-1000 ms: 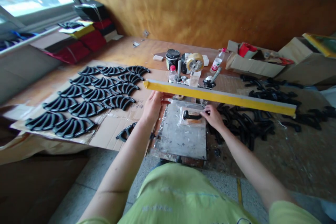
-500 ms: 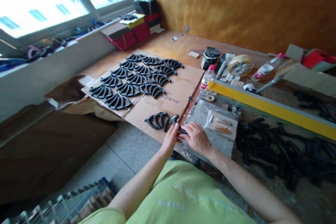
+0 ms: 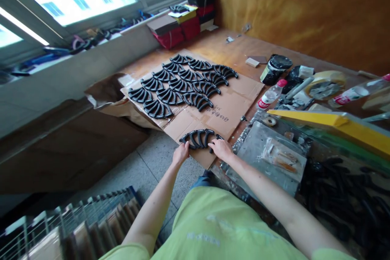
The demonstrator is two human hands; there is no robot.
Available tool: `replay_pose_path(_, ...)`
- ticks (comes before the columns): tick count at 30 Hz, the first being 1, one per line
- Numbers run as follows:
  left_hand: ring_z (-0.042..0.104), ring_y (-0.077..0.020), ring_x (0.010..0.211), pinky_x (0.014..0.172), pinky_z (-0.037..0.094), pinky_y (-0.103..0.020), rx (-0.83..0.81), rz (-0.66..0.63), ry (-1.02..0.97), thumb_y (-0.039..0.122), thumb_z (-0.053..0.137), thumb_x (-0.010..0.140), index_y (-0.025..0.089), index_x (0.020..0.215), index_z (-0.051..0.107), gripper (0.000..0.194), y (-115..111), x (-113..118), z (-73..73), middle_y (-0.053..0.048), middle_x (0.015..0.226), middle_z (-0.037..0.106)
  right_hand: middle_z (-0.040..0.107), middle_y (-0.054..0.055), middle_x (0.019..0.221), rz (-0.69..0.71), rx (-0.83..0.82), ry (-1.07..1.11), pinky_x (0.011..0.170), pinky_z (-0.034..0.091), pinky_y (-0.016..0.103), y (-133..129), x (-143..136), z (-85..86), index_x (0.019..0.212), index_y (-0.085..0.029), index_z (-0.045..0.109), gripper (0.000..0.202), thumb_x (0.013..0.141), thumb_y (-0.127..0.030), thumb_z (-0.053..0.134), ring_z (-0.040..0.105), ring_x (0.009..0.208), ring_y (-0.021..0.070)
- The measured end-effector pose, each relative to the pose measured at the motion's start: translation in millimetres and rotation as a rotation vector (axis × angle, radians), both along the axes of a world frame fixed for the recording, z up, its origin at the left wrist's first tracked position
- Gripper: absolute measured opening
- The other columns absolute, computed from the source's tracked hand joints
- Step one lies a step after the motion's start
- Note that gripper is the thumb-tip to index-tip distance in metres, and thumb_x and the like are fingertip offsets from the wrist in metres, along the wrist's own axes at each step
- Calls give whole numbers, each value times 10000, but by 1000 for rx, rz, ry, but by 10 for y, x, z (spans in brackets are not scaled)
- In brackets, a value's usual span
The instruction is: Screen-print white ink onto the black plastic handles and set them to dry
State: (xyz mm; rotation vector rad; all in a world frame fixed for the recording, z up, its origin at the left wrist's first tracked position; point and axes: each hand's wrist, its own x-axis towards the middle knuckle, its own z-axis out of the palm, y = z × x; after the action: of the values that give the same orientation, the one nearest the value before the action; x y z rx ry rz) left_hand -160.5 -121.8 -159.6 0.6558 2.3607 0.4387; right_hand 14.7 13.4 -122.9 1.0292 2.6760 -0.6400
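On the near end of the cardboard sheet [image 3: 224, 118] lies a short fanned row of curved black tube-like pieces [image 3: 199, 140]. My left hand [image 3: 180, 153] is closed on the lower left end of that row, its thumb and fingers against the outermost piece. At the right end, my right hand [image 3: 222, 149] grips another curved black piece [image 3: 218, 137] beside the row; its fingers partly cover it. Farther up the cardboard, several more fanned groups [image 3: 166, 96] of the same black pieces lie in lines.
Right of the cardboard stand a drink bottle [image 3: 269, 95], a black-smeared jar [image 3: 276, 68] and a tape roll [image 3: 327, 85]. A grey board [image 3: 258, 156] and a yellow-edged bar [image 3: 323, 120] flank a pile of loose black pieces [image 3: 344, 199]. A wire rack [image 3: 70, 219] stands lower left.
My hands, together on one black piece before, have moved apart: the left to the row's left end, the right with the piece beside its right end. The view has shifted.
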Motion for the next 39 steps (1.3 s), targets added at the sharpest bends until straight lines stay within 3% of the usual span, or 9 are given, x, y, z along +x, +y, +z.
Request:
replay_pose_path(5, 627, -283, 986, 830, 476, -403, 50, 52, 183, 530, 360, 909, 191, 922, 617, 426, -62, 149, 81, -146, 994, 682, 717, 149, 1012, 1, -23, 33, 857, 453, 293, 62, -45, -21, 1031, -168, 701, 387, 948, -434, 432, 658, 996, 238)
replay_pose_path(8, 513, -260, 1181, 972, 415, -395, 240, -92, 396, 477, 438, 905, 215, 1127, 603, 381, -58, 458, 116, -125, 1272, 580, 718, 136, 1044, 13, -83, 70, 880, 450, 281, 69, -113, -47, 1073, -174, 701, 389, 938, -441, 453, 654, 1019, 230)
replay_pose_path(11, 449, -317, 1238, 974, 409, -457, 265, -228, 486, 513, 537, 846, 257, 1272, 562, 498, 63, 752, 105, -107, 1353, 532, 708, 130, 1090, -3, -121, 101, 905, 449, 280, 82, -141, -99, 1161, -157, 670, 399, 942, -408, 450, 649, 1039, 224)
replay_pose_path(16, 364, -417, 1289, 971, 367, -566, 158, -211, 527, 505, 616, 773, 216, 1267, 575, 574, 298, 867, 21, -149, 1398, 482, 684, 153, 1146, -30, -154, 103, 952, 442, 313, 92, -143, -169, 1244, -109, 618, 435, 946, -371, 440, 635, 1075, 239)
replay_pose_path(20, 372, -401, 1296, 1022, 321, -569, 206, -299, 528, 458, 624, 769, 213, 1167, 631, 468, 337, 596, -20, -136, 1355, 523, 653, 175, 1199, -98, -180, 96, 995, 419, 327, 15, -201, -150, 1272, -88, 592, 470, 940, -389, 451, 606, 1129, 246)
replay_pose_path(26, 393, -378, 1301, 1048, 319, -550, 293, -593, 466, 479, 685, 707, 237, 1141, 654, 497, 452, -214, -52, -109, 1316, 570, 615, 211, 1229, -118, -270, 104, 991, 420, 313, -124, -546, -147, 1385, -45, 459, 573, 925, -386, 482, 599, 1130, 244)
replay_pose_path(31, 398, -349, 1319, 1095, 298, -500, 266, -584, 499, 494, 682, 703, 231, 1147, 657, 517, 644, -797, -67, -95, 1327, 574, 546, 227, 1317, -161, -322, 192, 1021, 400, 308, -95, -1068, -143, 1393, -25, 438, 618, 879, -342, 572, 555, 1188, 248)
replay_pose_path(34, 420, -332, 1309, 1095, 307, -478, 247, -530, 532, 481, 655, 728, 228, 1111, 670, 459, 741, -986, -28, -97, 1306, 593, 565, 183, 1318, -146, -427, 327, 954, 454, 286, -27, -1260, -85, 1352, -71, 506, 554, 853, -291, 602, 624, 1061, 212)
replay_pose_path(39, 392, -329, 1336, 1077, 338, -470, 227, -437, 603, 403, 642, 743, 213, 1103, 663, 408, 842, -1049, -24, -92, 1404, 523, 678, 87, 1153, -157, -450, 486, 833, 506, 291, 43, -1019, 106, 1248, -176, 621, 433, 831, -294, 622, 665, 855, 175)
